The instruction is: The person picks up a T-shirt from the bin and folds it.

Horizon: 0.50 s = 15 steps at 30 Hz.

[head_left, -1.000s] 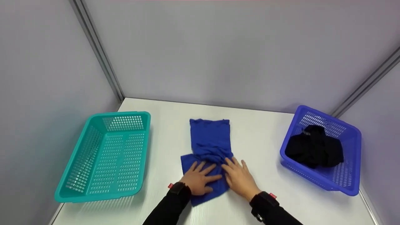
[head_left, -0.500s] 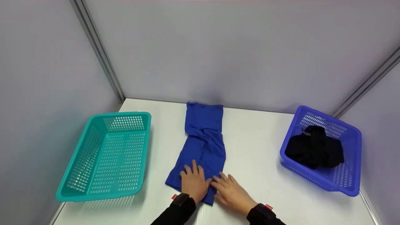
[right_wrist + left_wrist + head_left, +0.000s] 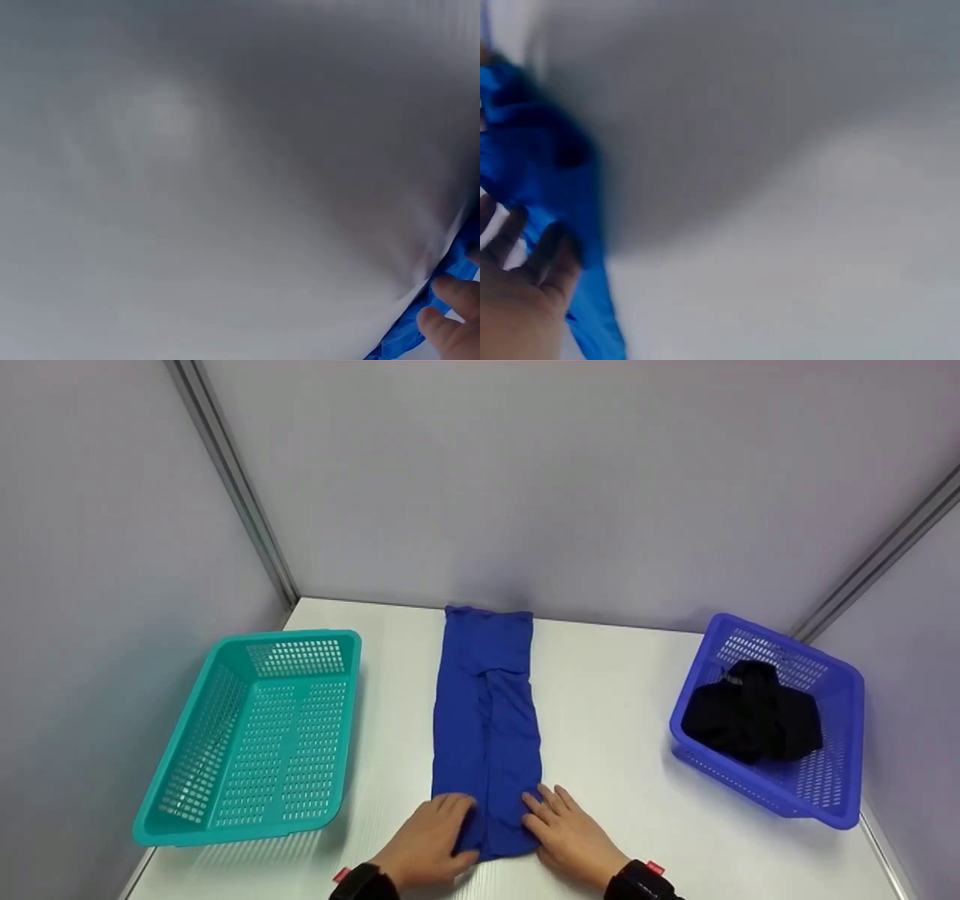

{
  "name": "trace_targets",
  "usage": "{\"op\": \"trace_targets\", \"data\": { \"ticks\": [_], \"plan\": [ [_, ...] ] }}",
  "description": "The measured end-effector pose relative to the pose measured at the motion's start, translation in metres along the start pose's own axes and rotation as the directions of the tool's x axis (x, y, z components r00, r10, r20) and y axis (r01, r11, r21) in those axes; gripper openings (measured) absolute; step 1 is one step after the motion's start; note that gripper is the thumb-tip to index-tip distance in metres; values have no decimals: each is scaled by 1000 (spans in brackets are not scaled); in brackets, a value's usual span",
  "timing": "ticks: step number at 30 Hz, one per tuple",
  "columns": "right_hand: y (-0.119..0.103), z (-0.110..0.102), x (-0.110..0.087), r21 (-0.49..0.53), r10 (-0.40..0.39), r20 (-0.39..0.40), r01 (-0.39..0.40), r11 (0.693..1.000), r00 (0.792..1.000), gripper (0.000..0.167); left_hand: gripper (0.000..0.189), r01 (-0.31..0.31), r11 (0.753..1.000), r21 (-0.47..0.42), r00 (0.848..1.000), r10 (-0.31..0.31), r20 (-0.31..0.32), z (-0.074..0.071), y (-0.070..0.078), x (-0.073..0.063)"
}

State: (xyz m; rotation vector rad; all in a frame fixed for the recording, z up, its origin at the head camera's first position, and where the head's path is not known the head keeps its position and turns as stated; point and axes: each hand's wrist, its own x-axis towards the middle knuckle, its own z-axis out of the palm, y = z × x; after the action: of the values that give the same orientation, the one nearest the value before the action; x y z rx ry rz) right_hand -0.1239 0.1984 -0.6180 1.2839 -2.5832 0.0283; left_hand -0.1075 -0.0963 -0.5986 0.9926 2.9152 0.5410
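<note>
A blue cloth garment (image 3: 487, 720) lies on the white table as a long folded strip, a seam-like fold line down its middle and some wrinkles near the far end. My left hand (image 3: 431, 840) rests at its near left edge, thumb and fingers apart. On the near right edge lies my right hand (image 3: 570, 836), fingers spread over the border. In the left wrist view, the fingers of my left hand (image 3: 525, 292) touch the blue cloth (image 3: 547, 165). Only the fingertips of my right hand (image 3: 454, 315) and a sliver of blue cloth (image 3: 409, 330) show in the right wrist view.
At left stands a teal plastic basket (image 3: 345, 720) with nothing in it. A purple-blue basket (image 3: 847, 750) at right holds a black cloth item (image 3: 757, 716). Grey panels (image 3: 555, 495) wall the white table (image 3: 607, 712) behind and at both sides.
The garment has been drawn out from a bunched shape to a longer, straighter strip toward the back wall. My left hand has moved left from on top of it to its left edge.
</note>
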Motion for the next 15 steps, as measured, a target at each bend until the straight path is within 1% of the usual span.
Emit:
{"op": "trace_targets", "data": {
  "ticks": [2,4,6,8,10,12,14,15],
  "plan": [
    [2,0,-5,-21,-39,-53,38,999,998,45,51,-33,996,78,999,33,-4,4,-5,-10],
    [5,0,-9,-41,-69,-86,65,997,994,44,46,-54,984,167,999,54,5,5,-7,-17],
    [7,0,-12,-64,-94,-120,87,994,988,38,35,-92,964,251,995,97,-7,5,-9,-18],
    [9,1,-13,-80,-117,-156,106,991,981,30,27,-137,938,319,987,156,-37,5,-11,-16],
    [10,2,-14,-99,-143,-188,126,987,972,24,19,-181,906,381,971,227,-79,5,-13,-15],
    [10,2,-16,-99,-172,-211,154,983,962,24,14,-216,877,430,945,298,-133,5,-15,-13],
    [9,3,-18,-98,-198,-226,180,979,954,24,16,-226,865,447,924,336,-184,5,-15,-13],
    [9,3,-18,-97,-207,-234,189,977,950,22,18,-225,866,446,915,345,-210,5,-15,-13]
  ]
}}
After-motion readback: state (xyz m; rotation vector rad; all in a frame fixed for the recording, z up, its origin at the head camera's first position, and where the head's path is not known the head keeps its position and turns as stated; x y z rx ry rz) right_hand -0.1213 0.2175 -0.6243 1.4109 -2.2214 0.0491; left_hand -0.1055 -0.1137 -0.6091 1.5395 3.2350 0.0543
